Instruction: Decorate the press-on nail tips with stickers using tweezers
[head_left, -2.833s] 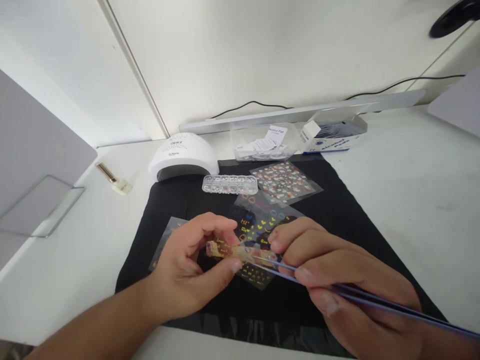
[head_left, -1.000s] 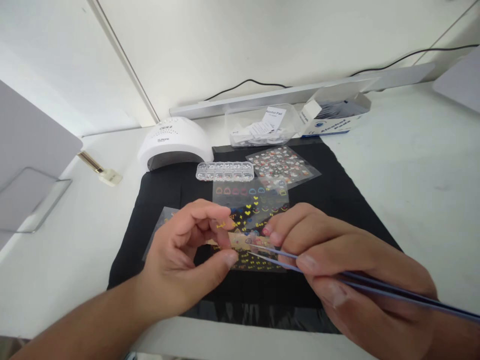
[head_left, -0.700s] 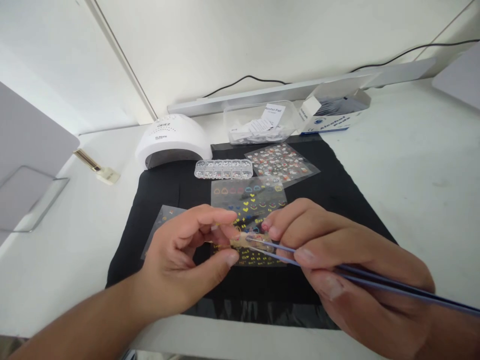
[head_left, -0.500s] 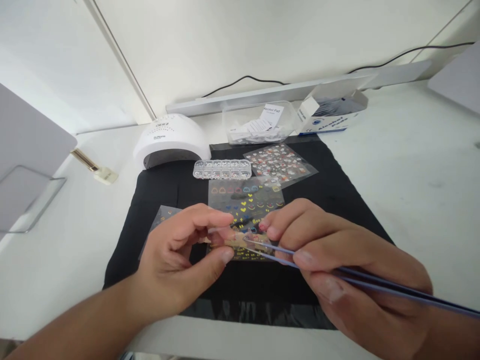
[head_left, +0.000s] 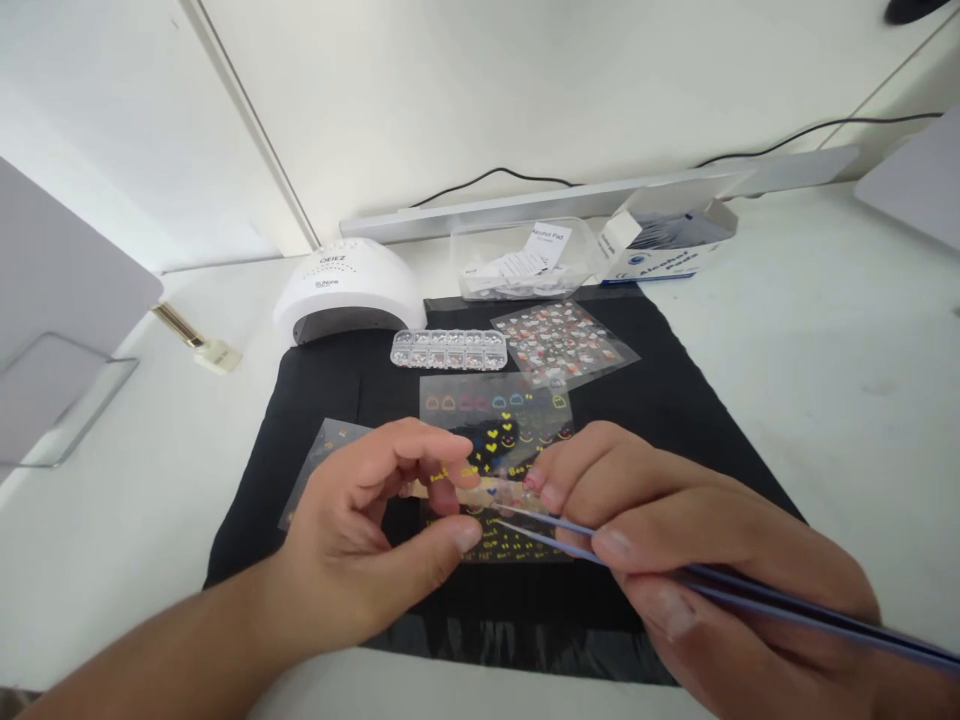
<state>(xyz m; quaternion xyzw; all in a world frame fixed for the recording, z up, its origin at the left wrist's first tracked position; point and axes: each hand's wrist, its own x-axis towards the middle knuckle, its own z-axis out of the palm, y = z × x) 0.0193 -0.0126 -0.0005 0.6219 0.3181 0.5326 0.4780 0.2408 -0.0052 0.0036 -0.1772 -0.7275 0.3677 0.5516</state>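
Note:
My left hand (head_left: pixel 375 510) curves around the left side of a clear sticker sheet (head_left: pixel 517 405) with yellow, blue and pink designs. Some of its fingers show through the bent sheet; its thumb and forefinger tips stay apart. How firmly it grips is partly hidden. My right hand (head_left: pixel 675 530) grips a pair of blue-purple tweezers (head_left: pixel 780 600) between thumb and fingers. Slightly parted, the tweezer tips lie over the sheet's lower middle. Curled fingers of that hand reach the sheet's right edge. Whether a sticker sits between the tips is too small to tell.
A white nail lamp (head_left: pixel 349 290) stands at back left, near a rhinestone case (head_left: pixel 450 350). Another sticker sheet (head_left: pixel 566 340) lies on the black mat (head_left: pixel 675 400). Behind are a clear tub (head_left: pixel 517 265) and an alcohol pad box (head_left: pixel 667 250). A polish bottle (head_left: pixel 216 353) lies left.
The sheet's lower part has swung down and now shows more of its face. Both hands sit slightly lower in view, and the left fingertips have shifted a little right. The tweezers remain in my right hand.

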